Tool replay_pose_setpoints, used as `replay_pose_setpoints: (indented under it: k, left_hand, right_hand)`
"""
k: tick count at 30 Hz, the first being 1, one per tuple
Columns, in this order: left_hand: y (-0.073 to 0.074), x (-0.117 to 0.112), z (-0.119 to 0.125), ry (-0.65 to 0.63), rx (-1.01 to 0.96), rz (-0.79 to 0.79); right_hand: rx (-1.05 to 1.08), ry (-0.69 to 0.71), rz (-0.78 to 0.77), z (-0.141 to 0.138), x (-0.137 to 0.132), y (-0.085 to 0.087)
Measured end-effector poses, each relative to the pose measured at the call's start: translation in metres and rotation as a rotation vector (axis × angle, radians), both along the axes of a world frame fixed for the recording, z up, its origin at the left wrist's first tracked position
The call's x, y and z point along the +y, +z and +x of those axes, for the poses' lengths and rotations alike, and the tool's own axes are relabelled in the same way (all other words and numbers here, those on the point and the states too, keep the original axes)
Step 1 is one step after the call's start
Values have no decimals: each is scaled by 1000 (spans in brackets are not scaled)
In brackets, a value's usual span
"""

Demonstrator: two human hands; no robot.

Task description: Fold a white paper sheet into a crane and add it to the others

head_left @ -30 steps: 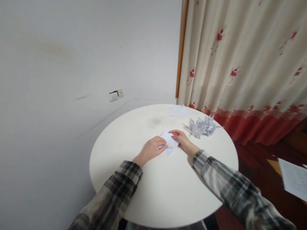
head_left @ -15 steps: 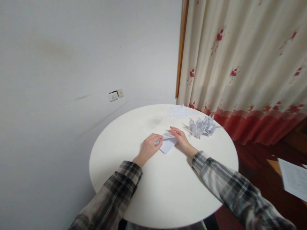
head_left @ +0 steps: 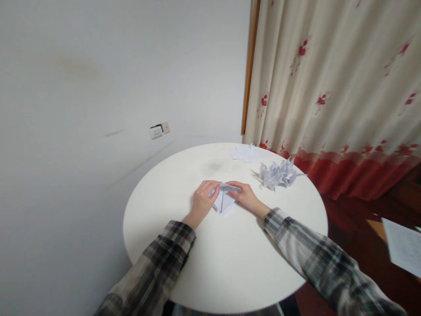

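A small piece of folded white paper lies on the round white table, one corner pointing toward me and a crease or edge running down its middle. My left hand grips its left side, thumb and fingers pinched near the upper edge. On the opposite side my right hand holds the paper with the thumb on top and the fingers along the far edge. Part of the paper is hidden beneath the fingers of both hands.
Several folded white paper figures with pointed tips cluster at the table's right. Flat white sheets lie at the far edge. A wall with a socket stands beyond the table, a flowered curtain at the right. Another sheet is at far right.
Both hands have closed in on the paper's upper part. The right fingers, stretched out before, now curl onto it. The paper's facing side now shows a line down the middle.
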State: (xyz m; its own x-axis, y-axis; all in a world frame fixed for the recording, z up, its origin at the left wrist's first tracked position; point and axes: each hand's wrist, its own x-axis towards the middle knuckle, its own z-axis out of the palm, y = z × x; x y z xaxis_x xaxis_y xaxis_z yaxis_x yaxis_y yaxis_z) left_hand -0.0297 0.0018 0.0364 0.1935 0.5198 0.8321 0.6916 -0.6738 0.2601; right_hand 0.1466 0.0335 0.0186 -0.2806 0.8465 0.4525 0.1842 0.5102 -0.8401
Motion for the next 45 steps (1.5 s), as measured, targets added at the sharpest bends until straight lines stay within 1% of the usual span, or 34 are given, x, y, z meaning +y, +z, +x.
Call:
replay_pose_setpoints:
  k: [5, 11, 14, 17, 20, 24, 26, 28, 33, 39, 45]
  left_hand:
    - [0, 1, 0, 3, -4, 30]
    - [1, -2, -1, 77, -109, 76]
    - [1, -6, -3, 35, -80, 77]
    - [0, -7, -1, -64, 64, -4]
    - [-5, -3, 1, -128, 200, -129]
    - [-18, 7, 1, -176, 351, -301]
    - [-24, 10, -1, -178, 401, -403]
    - [-27, 11, -3, -174, 417, -468]
    - [-29, 12, -3, -191, 378, -500]
    - [-30, 12, -2, -204, 358, -505]
    - [-28, 11, -1, -117, 409, -463]
  right_hand:
    - [45, -35, -7, 0, 3, -4]
    - [22, -93, -18, 0, 2, -1]
    - [51, -96, -14, 0, 1, 1]
    - [37, -95, 18, 0, 1, 2]
    - [13, -99, 41, 0, 2, 0]
    - [-38, -105, 82, 1, 3, -2]
    - [-104, -120, 138, 2, 3, -2]
    - [-175, -129, 204, 1, 3, -2]
    - [-257, -84, 315, 0, 1, -1]
    - [-236, -59, 338, 0, -2, 3]
    - [-230, -40, 378, 0, -2, 3]
